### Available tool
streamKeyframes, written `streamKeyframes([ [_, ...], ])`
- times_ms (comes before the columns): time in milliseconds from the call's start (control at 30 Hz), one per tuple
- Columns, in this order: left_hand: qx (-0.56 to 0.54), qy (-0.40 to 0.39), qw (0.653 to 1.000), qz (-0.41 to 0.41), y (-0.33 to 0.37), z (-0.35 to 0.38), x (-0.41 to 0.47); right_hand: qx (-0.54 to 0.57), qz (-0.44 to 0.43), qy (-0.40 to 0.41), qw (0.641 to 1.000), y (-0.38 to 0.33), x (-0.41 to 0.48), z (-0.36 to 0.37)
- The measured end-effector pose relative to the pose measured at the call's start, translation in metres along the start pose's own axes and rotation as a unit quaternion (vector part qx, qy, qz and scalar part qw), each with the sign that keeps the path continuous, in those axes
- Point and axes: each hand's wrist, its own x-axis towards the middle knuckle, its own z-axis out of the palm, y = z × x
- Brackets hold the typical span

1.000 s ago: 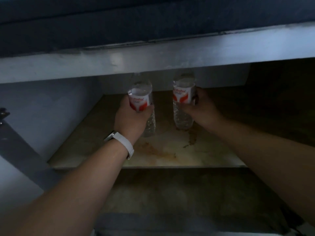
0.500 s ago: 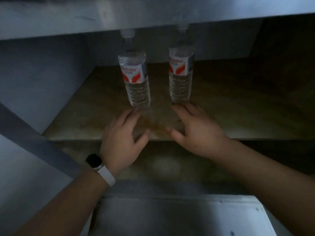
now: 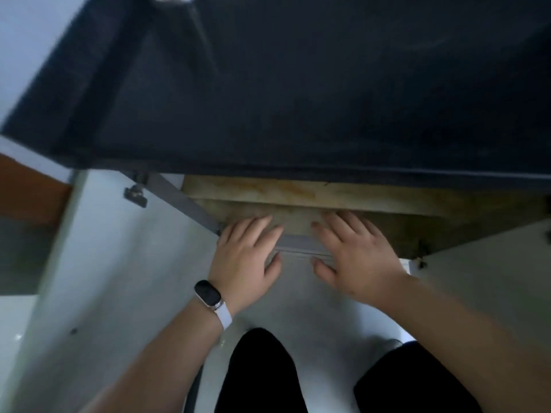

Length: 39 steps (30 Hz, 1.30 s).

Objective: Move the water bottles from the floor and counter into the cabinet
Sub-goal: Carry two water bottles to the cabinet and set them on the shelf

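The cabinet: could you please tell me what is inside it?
Only the front strip of its stained shelf shows; the dark countertop hides everything deeper, so any bottles there cannot be seen.

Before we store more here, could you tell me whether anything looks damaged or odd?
The pale wooden cabinet shelf shows orange-brown staining across its visible strip, like old water marks. Otherwise nothing stands out.

Both bare arms reach forward, the left hand (image 3: 244, 257) and right hand (image 3: 354, 260) side by side, palms down, over the cabinet's front edge (image 3: 298, 244). Fingers lie straight and slightly spread, gripping nothing. A white-strapped band (image 3: 213, 299) circles the left wrist.
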Motion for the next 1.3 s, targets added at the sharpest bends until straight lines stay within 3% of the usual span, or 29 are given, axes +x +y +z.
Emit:
streamKeyframes([
  [167, -0.001, -0.028, 1.000, 0.003, 0.041, -0.092, -0.013, 0.013, 0.003, -0.023, 1.000, -0.019, -0.044, -0.097],
  [300, 0.002, -0.005, 1.000, 0.020, 0.076, -0.165, -0.009, 0.001, -0.011, -0.015, 1.000, -0.024, -0.077, -0.176],
  [600, 0.006, 0.035, 0.993, 0.111, 0.130, -0.275, 0.018, -0.050, 0.024, 0.070, 0.996, -0.041, -0.138, -0.301],
  [800, -0.008, 0.063, 0.970, 0.233, 0.142, -0.310, 0.035, -0.074, 0.080, 0.154, 0.982, -0.064, -0.182, -0.339],
  [1033, -0.051, 0.087, 0.928, 0.358, 0.165, -0.326, 0.046, -0.102, 0.205, 0.172, 0.958, -0.081, -0.244, -0.356],
  [1300, -0.049, 0.092, 0.888, 0.447, 0.241, -0.340, 0.048, -0.138, 0.285, 0.201, 0.927, -0.056, -0.320, -0.362],
])
